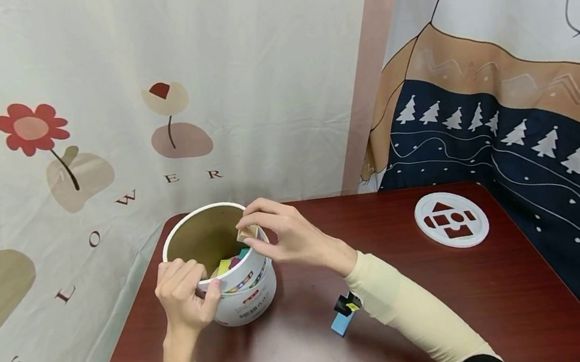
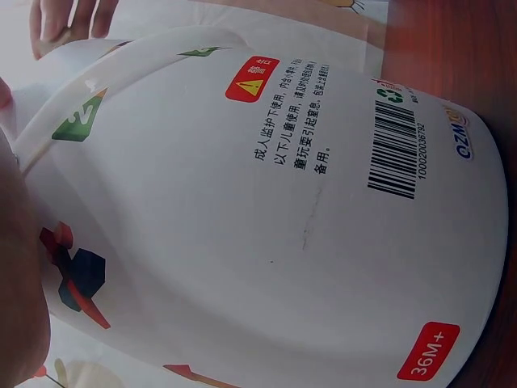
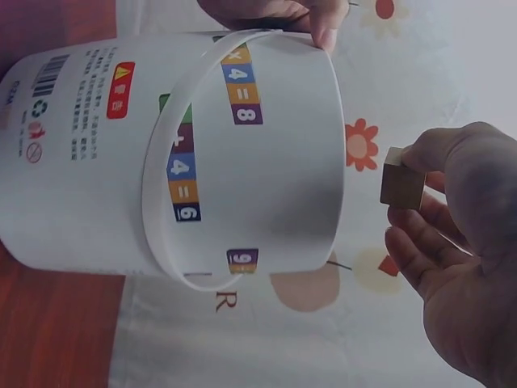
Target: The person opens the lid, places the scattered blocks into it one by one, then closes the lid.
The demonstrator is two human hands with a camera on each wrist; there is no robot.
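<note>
A white bucket (image 1: 244,298) with printed labels leans on the table toward me. My left hand (image 1: 183,294) grips its near rim, the thumb outside and the fingers over the edge. Between the thumb and fingers of my right hand (image 1: 288,232) is a small wooden cube (image 3: 402,179), pinched by the bucket's right rim. In the right wrist view the cube shows just beyond the mouth of the bucket. Inside lie several coloured blocks (image 1: 224,266), yellow, purple and teal; the near wall hides the rest. The bucket's white handle (image 3: 157,166) hangs down along its side.
A white round lid (image 1: 452,219) with shaped cutouts lies at the back right of the brown table (image 1: 382,224). Near my right sleeve is a blue block (image 1: 342,324), partly covered by the black wrist mount (image 1: 345,304). A printed curtain (image 1: 267,87) hangs behind the table.
</note>
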